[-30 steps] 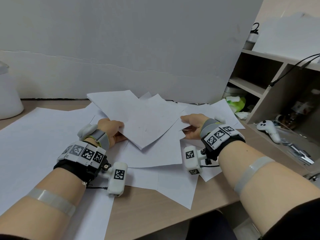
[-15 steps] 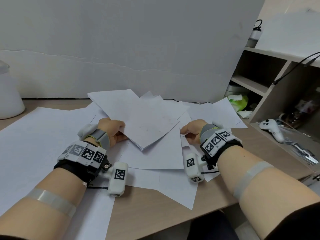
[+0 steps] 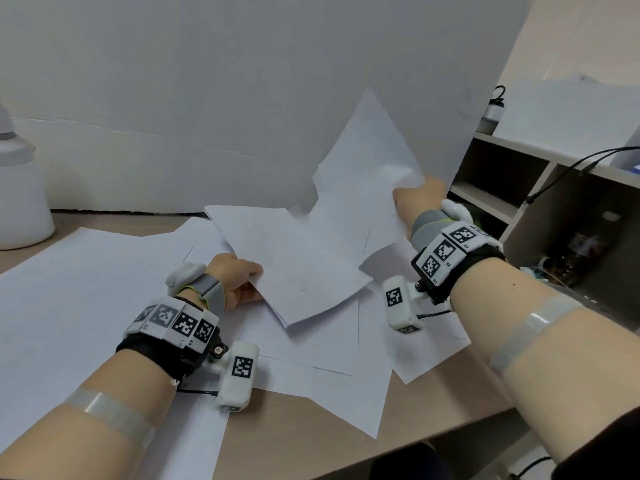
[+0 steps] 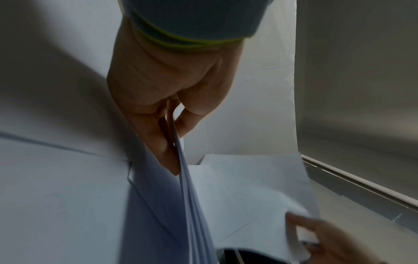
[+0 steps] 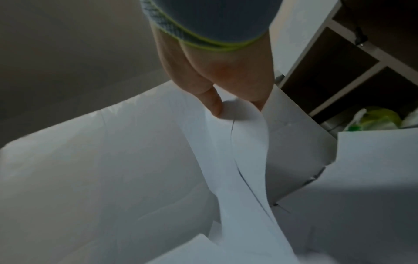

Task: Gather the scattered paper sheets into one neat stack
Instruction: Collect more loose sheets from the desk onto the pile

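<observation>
My left hand (image 3: 239,277) grips the near-left edge of a thin stack of white sheets (image 3: 294,268), held just above the desk; in the left wrist view the thumb and fingers (image 4: 167,142) pinch that stack (image 4: 196,214) edge-on. My right hand (image 3: 415,199) is raised at the right and pinches a couple of white sheets (image 3: 363,188), which stand tilted up above the stack. The right wrist view shows thumb and fingers (image 5: 214,105) clamped on those curling sheets (image 5: 244,160). More loose sheets (image 3: 349,386) lie spread on the desk under both hands.
A large white sheet (image 3: 79,306) covers the desk's left part. A white container (image 3: 20,195) stands at the far left. A white board (image 3: 242,98) backs the desk. Open shelves (image 3: 540,209) with cables and clutter stand to the right. The desk's front edge (image 3: 346,455) is close to me.
My right hand has taken hold of sheets lying at the right and lifted them up and to the right, off the desk. My left hand still holds the stack in about the same spot.
</observation>
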`<state>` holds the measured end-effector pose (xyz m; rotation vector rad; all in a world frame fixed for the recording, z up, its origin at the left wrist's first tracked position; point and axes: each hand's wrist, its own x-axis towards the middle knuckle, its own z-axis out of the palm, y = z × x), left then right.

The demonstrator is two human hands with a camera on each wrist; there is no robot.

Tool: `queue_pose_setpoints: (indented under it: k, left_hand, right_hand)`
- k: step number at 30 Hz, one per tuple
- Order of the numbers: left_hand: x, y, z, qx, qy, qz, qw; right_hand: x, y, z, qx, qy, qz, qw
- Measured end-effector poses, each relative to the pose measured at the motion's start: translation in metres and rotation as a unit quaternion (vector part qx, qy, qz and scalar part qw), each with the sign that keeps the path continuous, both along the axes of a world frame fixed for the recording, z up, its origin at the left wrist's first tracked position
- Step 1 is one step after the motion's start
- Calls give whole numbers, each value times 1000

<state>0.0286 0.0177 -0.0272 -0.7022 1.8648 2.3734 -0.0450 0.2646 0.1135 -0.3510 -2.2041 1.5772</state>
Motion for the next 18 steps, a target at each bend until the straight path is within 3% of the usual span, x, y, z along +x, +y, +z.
queue_pose_setpoints:
  k: [3,8,13,18]
  left_hand:
    - [3,4,0,-9,-7,-24,1000]
    - [4,6,-1,-14,-12,-31,999]
    - [4,7,-1,-2,-6,-38,999]
    - [4,8,-1,13,12,-46,999]
  right_hand:
    - [9,-14,26,26,65,8,997]
    - [17,-40,51,-24,125,57,990]
    - [18,-52,51,-134,97,98,981]
    - [15,-42,19,-214,15,62,975]
